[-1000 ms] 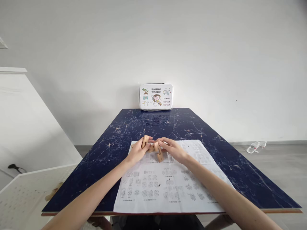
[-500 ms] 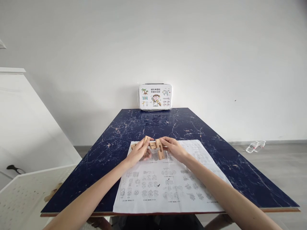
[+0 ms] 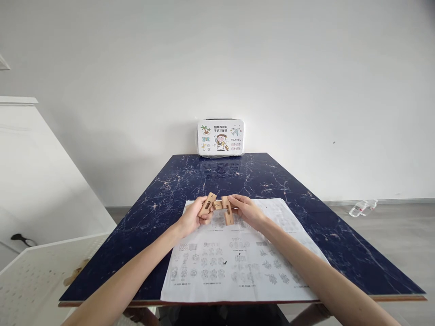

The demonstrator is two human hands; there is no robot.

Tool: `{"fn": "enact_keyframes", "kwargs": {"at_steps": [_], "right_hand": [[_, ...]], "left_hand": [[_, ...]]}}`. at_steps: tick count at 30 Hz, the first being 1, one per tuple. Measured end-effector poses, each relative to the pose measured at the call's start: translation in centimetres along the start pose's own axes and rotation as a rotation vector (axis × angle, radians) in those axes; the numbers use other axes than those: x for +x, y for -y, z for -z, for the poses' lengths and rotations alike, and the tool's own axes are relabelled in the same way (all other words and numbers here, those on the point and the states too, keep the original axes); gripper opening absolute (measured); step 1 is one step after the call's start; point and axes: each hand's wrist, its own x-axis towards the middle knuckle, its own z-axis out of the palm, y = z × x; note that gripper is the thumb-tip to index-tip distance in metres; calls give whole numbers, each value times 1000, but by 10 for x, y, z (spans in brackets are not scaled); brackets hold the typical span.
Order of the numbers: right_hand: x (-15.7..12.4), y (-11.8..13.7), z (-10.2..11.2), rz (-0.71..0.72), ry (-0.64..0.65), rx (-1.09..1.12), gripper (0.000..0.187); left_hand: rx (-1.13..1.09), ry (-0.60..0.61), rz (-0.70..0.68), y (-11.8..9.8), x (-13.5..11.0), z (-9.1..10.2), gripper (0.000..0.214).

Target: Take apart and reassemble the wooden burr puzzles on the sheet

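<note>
Pinching block 2 [image 3: 210, 198] in my left grip [image 3: 193, 218] and the far end of block 1 [image 3: 229, 219] in my right grip [image 3: 247, 211], I hold both over the far part of the sheet [image 3: 248, 290]. Between them, also over the sheet, a third block [image 3: 218, 205] sits against block 1; whether it touches block 2, I cannot tell. Beyond the sheet, a white case [image 3: 220, 138] stands on the worktop [image 3: 261, 176].

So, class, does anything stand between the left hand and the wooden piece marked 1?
Yes. The piece marked 2, gripped by the left hand, and a middle wooden piece sit between that hand and the piece marked 1, which the right hand holds.
</note>
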Motion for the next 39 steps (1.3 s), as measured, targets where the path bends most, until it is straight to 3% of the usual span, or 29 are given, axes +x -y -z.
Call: {"fn": "enact_keyframes", "kwargs": {"at_steps": [5, 16, 20, 23, 27, 32, 37, 39], "right_hand": [[0, 0, -2, -3, -21, -22, 48], [-4, 5, -6, -5, 20, -20, 45], [1, 1, -2, 21, -27, 43, 46], [4, -2, 4, 59, -148, 52, 48], [7, -6, 13, 70, -327, -53, 52], [9, -14, 14, 17, -310, -188, 51], [9, -15, 6, 214, -295, -480, 36], [6, -11, 2, 266, -316, -544, 40]], "left_hand": [[34, -28, -21, 1, -2, -2, 23], [285, 27, -78, 9, -3, -1, 37], [287, -31, -128, 9, -1, -1, 34], [269, -101, -173, 7, -2, -1, 34], [258, -167, -231, 3, -4, -3, 33], [254, -210, -262, 0, -6, -5, 32], [247, -156, -241, 1, -6, -7, 33], [247, -134, -235, 0, -7, -7, 34]]}}
